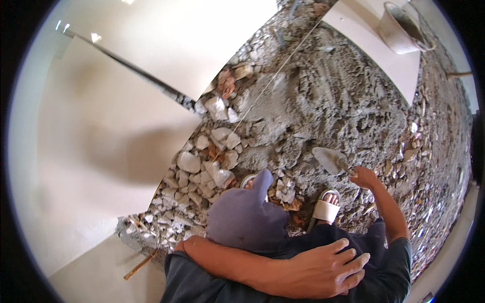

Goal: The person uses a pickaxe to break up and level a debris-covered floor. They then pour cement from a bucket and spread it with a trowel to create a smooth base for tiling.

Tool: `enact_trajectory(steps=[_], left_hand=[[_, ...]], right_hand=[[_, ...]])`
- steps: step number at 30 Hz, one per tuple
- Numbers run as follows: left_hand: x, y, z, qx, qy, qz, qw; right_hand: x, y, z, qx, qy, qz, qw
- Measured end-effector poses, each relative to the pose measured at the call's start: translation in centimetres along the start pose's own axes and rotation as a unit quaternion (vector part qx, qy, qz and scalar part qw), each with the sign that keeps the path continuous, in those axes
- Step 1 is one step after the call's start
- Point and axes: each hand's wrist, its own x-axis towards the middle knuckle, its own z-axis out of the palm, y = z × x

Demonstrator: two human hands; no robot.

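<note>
My right hand (366, 178) is closed round the handle of a trowel (330, 160), whose pointed blade lies against the wet grey mortar (323, 101). The fist covers most of the handle. My left forearm crosses in front of my body over the bent knee in purple-grey cloth (247, 217). Resting on the dark cloth over my other leg, my left hand (323, 270) holds nothing, its fingers a little apart. Both feet, in pale sandals (326, 211), are planted between broken stones (189, 162) and the mortar's near edge.
Large glossy cream tiles (96, 146) cover the left, with a dark gap (136, 70) between two of them. A taut string (273, 78) runs slantwise over stones and mortar. At the upper right, a bucket (401, 30) stands on another tile (364, 38). Gravel (429, 166) borders the right side.
</note>
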Motion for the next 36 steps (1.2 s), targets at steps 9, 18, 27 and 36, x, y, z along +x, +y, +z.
enact_trajectory(steps=[9, 18, 27, 36], left_hand=[[1.3, 0.0, -1.2, -0.013, -0.061, 0.0, 0.998], [2.3, -0.3, -1.1, -0.003, -0.107, -0.003, 0.994], [2.3, -0.7, -0.7, 0.019, -0.089, 0.014, 0.996], [2.0, -0.4, -0.9, 0.01, -0.108, 0.004, 0.994]], right_hand=[[0.5, 0.4, 0.7, -0.014, 0.01, -0.007, 1.0], [1.8, 1.1, 1.1, -0.01, -0.001, -0.008, 1.0], [1.2, 0.7, 0.2, -0.021, -0.006, -0.005, 1.0], [2.0, 0.8, 1.0, -0.027, -0.031, 0.011, 0.999]])
